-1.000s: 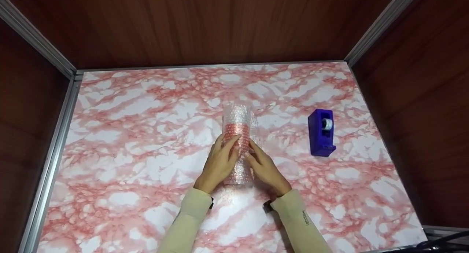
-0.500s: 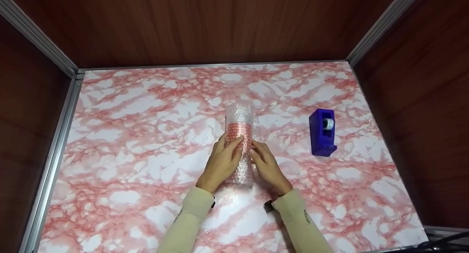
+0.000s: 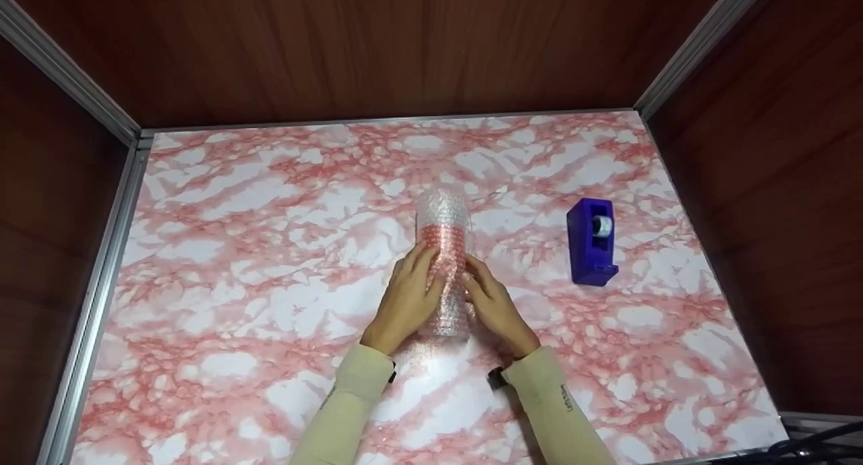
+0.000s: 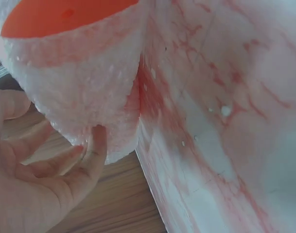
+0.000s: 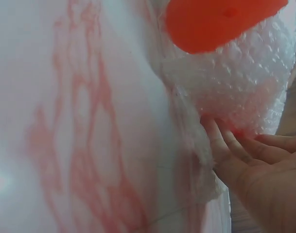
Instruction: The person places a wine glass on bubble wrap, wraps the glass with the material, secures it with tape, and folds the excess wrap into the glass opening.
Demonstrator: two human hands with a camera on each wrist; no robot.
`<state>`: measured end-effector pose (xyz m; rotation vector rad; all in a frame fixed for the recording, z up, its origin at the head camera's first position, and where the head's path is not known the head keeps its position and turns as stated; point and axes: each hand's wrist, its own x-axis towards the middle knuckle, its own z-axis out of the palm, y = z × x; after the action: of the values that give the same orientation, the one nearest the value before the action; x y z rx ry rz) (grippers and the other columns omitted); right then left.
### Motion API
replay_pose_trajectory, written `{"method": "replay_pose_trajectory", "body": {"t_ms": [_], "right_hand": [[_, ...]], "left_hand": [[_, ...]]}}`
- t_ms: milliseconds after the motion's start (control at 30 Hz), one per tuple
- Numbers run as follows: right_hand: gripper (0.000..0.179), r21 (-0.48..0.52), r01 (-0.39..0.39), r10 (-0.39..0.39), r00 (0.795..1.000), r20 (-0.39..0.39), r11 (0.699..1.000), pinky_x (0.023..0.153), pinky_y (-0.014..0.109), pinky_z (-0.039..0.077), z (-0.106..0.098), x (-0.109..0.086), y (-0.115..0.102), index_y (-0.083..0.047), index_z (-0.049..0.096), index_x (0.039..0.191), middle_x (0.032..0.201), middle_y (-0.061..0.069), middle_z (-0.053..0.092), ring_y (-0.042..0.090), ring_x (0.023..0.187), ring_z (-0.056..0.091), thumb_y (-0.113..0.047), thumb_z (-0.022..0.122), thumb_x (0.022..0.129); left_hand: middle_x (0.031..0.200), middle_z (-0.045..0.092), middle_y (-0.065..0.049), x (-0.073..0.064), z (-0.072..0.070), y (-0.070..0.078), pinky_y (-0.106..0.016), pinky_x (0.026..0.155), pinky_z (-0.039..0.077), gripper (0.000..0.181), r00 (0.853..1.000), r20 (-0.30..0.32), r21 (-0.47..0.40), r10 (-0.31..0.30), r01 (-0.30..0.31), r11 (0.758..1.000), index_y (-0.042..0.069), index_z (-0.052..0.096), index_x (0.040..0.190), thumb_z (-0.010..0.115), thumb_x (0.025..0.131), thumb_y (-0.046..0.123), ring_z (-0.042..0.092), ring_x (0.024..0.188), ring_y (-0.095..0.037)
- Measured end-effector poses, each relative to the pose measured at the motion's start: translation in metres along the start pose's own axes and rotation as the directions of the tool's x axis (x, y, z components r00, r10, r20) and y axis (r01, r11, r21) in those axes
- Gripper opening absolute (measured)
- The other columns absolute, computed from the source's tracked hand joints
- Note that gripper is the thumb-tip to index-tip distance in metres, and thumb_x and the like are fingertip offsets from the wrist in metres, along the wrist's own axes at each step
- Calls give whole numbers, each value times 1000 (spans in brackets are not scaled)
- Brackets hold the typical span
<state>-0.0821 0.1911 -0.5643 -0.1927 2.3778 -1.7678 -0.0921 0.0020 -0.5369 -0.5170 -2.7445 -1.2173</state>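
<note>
A bubble wrap roll [image 3: 443,207] lies lengthwise in front of me, with a red-orange object showing through its middle. Both wrist views show the object's flat, round orange end [image 4: 70,18] inside the wrap. My left hand [image 3: 404,302] holds the roll's left side, fingers over the top and thumb near the middle. On the opposite side, my right hand [image 3: 495,308] grips the wrap low, fingertips [image 5: 213,127] pressing into the bubbles. A loose wrap edge [image 5: 202,170] lies by the right fingers. What the wrapped object is, I cannot tell.
A purple tape dispenser [image 3: 592,242] with a clear tape roll stands to the right on the red-and-white marbled table [image 3: 270,263]. Brown wood-grain panels [image 3: 377,47] enclose the back and sides. Black cables [image 3: 819,445] run at the front right corner.
The roll has shifted slightly right under both hands, and the loose flap along its right side has narrowed. The right hand has moved a little right; the dispenser stays put.
</note>
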Motion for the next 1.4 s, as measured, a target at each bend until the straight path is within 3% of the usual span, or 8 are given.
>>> {"method": "replay_pose_trajectory", "body": {"t_ms": [200, 300, 467, 600, 767, 933, 1200, 1400], "right_hand": [[54, -37, -5, 4, 1000, -29, 999, 91, 48, 51, -2, 0, 5, -12, 36, 156, 148, 16, 47, 32, 126, 53, -34, 46, 108], [52, -119, 24, -32, 998, -61, 993, 95, 50, 47, -4, 1, 6, -8, 40, 153, 148, 20, 45, 34, 122, 53, -32, 47, 107], [49, -267, 26, -58, 992, -111, 963, 103, 59, 37, -9, 0, 9, -5, 50, 147, 151, 29, 34, 41, 127, 40, -31, 51, 106], [47, -282, -23, -13, 992, -126, 959, 104, 58, 34, -13, 0, 10, -11, 54, 146, 150, 24, 40, 38, 128, 36, -36, 49, 106], [47, -233, -44, 11, 990, -138, 972, 100, 50, 37, -15, 0, 12, -12, 54, 145, 138, 12, 57, 29, 117, 45, -38, 48, 107], [44, -177, -47, 18, 987, -162, 983, 101, 48, 38, -17, 1, 11, -12, 58, 143, 132, 9, 62, 27, 110, 51, -36, 48, 107], [51, 76, -151, 162, 975, -155, 986, 113, 47, 30, -14, 0, 6, -10, 58, 142, 143, 11, 54, 28, 133, 46, -44, 50, 104], [44, 150, -97, 123, 976, -180, 984, 105, 45, 40, -14, -1, 3, -5, 60, 137, 127, 12, 64, 28, 118, 58, -35, 48, 107]], "left_hand": [[151, 43, -18, 1, 0, -1, -48, 104, 42, 41, 999, -17, -1, 33, -33, 999, 6, 57, 141, 57, 101, 19, 47, 128, -37], [152, 42, -16, 1, 1, 0, -49, 103, 42, 41, 1000, -9, 6, 29, -29, 1000, 9, 58, 141, 56, 102, 22, 46, 129, -38], [155, 39, -14, 1, 3, 2, -50, 102, 43, 42, 1000, 16, 18, 13, -13, 1000, 11, 57, 143, 54, 103, 25, 45, 131, -38], [154, 39, -16, 1, 5, 5, -49, 101, 45, 43, 1000, 17, 44, 25, -26, 999, 11, 57, 143, 56, 102, 25, 45, 130, -38], [153, 39, -17, 1, 8, 9, -48, 95, 50, 45, 998, 15, 89, 55, -56, 994, 10, 55, 145, 57, 103, 26, 46, 128, -40], [152, 41, -15, 3, 13, 14, -46, 89, 53, 44, 997, -5, 146, 73, -71, 987, 11, 56, 144, 57, 103, 27, 47, 126, -38], [153, 40, -16, 3, 18, 20, -44, 83, 55, 45, 996, 5, 217, 89, -88, 972, 11, 56, 144, 56, 103, 30, 47, 124, -38], [153, 39, -14, 5, 17, 21, -46, 90, 51, 46, 998, 20, 218, 61, -63, 974, 13, 55, 145, 54, 103, 33, 47, 125, -37]]}}
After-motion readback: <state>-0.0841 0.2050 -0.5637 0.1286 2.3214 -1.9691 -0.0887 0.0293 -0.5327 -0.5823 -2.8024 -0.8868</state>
